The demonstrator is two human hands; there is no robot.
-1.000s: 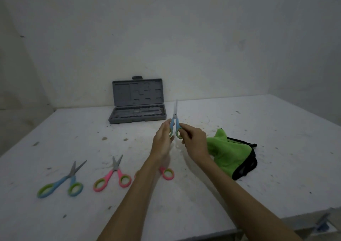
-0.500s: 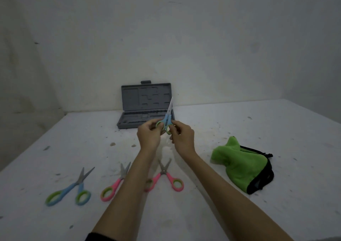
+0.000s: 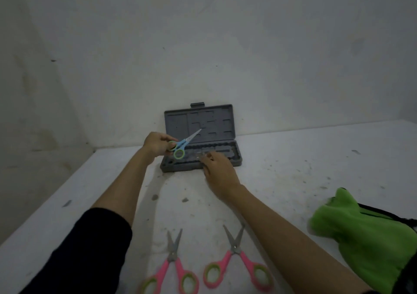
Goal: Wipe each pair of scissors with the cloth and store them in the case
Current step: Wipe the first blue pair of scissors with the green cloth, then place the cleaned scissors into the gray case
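Now you have leaned well in over the white table (image 3: 293, 163): half a second ago the grey tool case (image 3: 200, 136) sat far off behind your hands, and now both hands are right at it, so the view has dropped and the two pink scissors (image 3: 237, 264) that lay ahead of your forearms are down by your elbows at the bottom edge. The green cloth (image 3: 361, 237) lies untouched, well to your right, and the second blue pair has gone out of view on the left.

Your hands have also parted. Both were on the blue-and-green scissors (image 3: 182, 146) a moment ago; now only your left hand (image 3: 155, 145) grips them by one handle loop, blades closed and pointing up to the right across the open lid. Your right hand (image 3: 216, 169) has let go and reaches with loosely curled fingers into the lower tray of the case; whether it touches the tray is too blurred to tell.

That suggests the wiping of this pair is over and storing has begun: the scissors hang just above the tray's left end, not yet set down. Three pairs would remain after this one.
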